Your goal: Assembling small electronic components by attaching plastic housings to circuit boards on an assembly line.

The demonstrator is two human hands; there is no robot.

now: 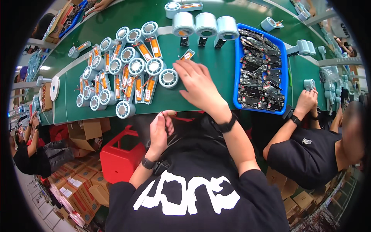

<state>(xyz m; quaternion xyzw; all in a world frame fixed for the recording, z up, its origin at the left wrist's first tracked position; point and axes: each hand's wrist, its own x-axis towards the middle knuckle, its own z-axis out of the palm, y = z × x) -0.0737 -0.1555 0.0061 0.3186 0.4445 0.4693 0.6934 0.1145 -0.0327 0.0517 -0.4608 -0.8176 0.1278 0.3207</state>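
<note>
My right hand (196, 83) reaches over the table with its fingers stretched out and thumb apart. It lies over the middle of a light-blue handheld fan unit (168, 78), whose round head shows left of the fingers; a handle end (188, 54) shows just beyond them. Whether the palm touches it is hidden. My left hand (160, 130) hangs at the table's near edge, fingers loosely bent and apart, with nothing visible in it. Left of my right hand lie several similar fan units (136, 66), their opened handles showing orange batteries and wires.
Right of my hands stands a blue bin (285, 77) full of black circuit-board parts (259, 69). Three fan units (206, 25) stand at the table's far side. A red stool (121, 158) is below the left edge. A co-worker's hand (307, 102) holds a fan unit at right.
</note>
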